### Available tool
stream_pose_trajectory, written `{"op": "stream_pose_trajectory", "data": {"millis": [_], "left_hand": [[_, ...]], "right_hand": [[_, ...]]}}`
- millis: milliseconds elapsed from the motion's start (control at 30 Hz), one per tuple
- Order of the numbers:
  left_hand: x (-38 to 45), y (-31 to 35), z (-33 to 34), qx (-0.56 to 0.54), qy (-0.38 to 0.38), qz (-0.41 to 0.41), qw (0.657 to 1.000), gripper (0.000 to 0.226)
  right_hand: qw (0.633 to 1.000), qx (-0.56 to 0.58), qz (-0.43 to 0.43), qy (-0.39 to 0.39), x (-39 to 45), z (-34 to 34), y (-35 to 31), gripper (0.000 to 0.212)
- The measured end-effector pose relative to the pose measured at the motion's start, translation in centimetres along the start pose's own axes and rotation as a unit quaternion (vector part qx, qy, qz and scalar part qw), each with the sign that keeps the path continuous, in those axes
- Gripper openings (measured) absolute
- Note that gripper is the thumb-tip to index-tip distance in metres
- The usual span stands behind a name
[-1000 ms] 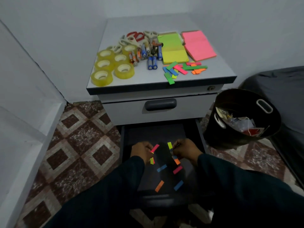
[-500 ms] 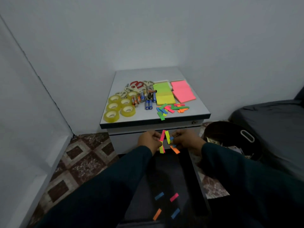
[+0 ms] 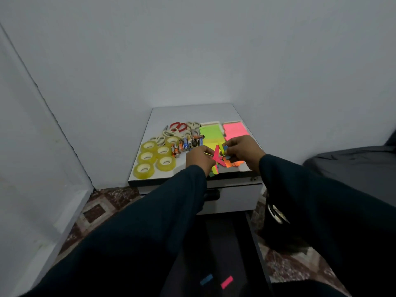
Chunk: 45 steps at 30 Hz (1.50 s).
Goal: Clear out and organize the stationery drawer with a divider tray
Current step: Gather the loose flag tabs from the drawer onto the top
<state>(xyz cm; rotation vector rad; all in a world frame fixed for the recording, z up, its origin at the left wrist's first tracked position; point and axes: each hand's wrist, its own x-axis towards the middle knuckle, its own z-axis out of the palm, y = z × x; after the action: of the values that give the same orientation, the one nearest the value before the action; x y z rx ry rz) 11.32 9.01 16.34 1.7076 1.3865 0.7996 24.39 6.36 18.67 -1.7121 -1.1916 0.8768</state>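
Fingers (image 3: pixel 211 154) of both hands pinch loose sticky flags (image 3: pixel 216 156) above the worktop (image 3: pixel 192 113); letting go carelessly could scatter them onto batteries (image 3: pixel 186 144) just left.

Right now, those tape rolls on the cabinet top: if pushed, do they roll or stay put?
The tape rolls all lie flat on the cabinet top, so a push would likely slide them rather than roll them. They sit clustered and seem to touch, so pushing one would probably shift its neighbours. Tipped on edge, they would likely roll.
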Motion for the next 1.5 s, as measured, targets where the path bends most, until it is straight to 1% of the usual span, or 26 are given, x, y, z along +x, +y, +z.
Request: {"op": "stream_pose_trajectory", "data": {"millis": [133, 233, 333, 433, 567, 667, 767, 933, 1033, 1167, 1267, 1367, 1500], "left_hand": [[1.6, 0.5, 0.7, 0.08, -0.002, 0.049, 0.996, 0.026], [2.4, 0.6, 0.8, 0.16, -0.014, 0.087, 0.983, 0.036], [2.8, 0.3, 0.8, 0.214, -0.035, 0.109, 0.97, 0.048], [3.0, -0.2, 0.5, 0.239, -0.031, 0.123, 0.963, 0.05], [3.0, -0.3, 0.1, 0.247, -0.019, 0.134, 0.959, 0.052], [2.7, -0.2, -0.5, 0.251, -0.008, 0.147, 0.957, 0.048], [2.1, -0.3, -1.3, 0.246, 0.005, 0.161, 0.956, 0.043], [0.5, -0.2, -2.7, 0.241, 0.006, 0.168, 0.956, 0.042], [-0.6, -0.2, -3.4, 0.242, 0.012, 0.17, 0.955, 0.043], [-2.3, -0.7, -3.8, 0.228, 0.009, 0.171, 0.959, 0.038], [-4.2, -1.8, -3.3, 0.221, -0.006, 0.176, 0.959, 0.032], [-6.2, -3.7, -2.5, 0.224, -0.012, 0.161, 0.961, 0.023], [-8.8, -7.1, -1.7, 0.237, -0.066, 0.15, 0.958, 0.014]], "right_hand": [[0.999, -0.048, -0.019, 0.012, 2.0, -0.2, 0.4, 0.022], [0.993, -0.109, -0.039, 0.023, 2.7, -0.7, 1.0, 0.021], [0.984, -0.166, -0.059, 0.033, 3.1, -1.3, 1.0, 0.02], [0.965, -0.24, -0.091, 0.042, 3.4, -1.9, 0.6, 0.024], [0.955, -0.282, -0.086, 0.038, 3.5, -2.6, 0.4, 0.03], [0.956, -0.28, -0.077, 0.051, 3.2, -2.9, 0.3, 0.036], [0.962, -0.254, -0.074, 0.064, 2.6, -2.8, 0.1, 0.039], [0.966, -0.237, -0.088, 0.056, 1.2, -2.3, -0.2, 0.039], [0.975, -0.201, -0.079, 0.045, 0.3, -2.2, -0.3, 0.035], [0.993, -0.105, -0.058, 0.0, -1.7, -1.8, -0.1, 0.029], [0.994, -0.074, -0.059, -0.045, -3.8, -0.7, 0.6, 0.016], [0.991, -0.078, -0.053, -0.092, -5.8, 0.6, 2.3, 0.018], [0.981, -0.126, -0.04, -0.145, -8.0, 2.4, 5.4, 0.016]]}}
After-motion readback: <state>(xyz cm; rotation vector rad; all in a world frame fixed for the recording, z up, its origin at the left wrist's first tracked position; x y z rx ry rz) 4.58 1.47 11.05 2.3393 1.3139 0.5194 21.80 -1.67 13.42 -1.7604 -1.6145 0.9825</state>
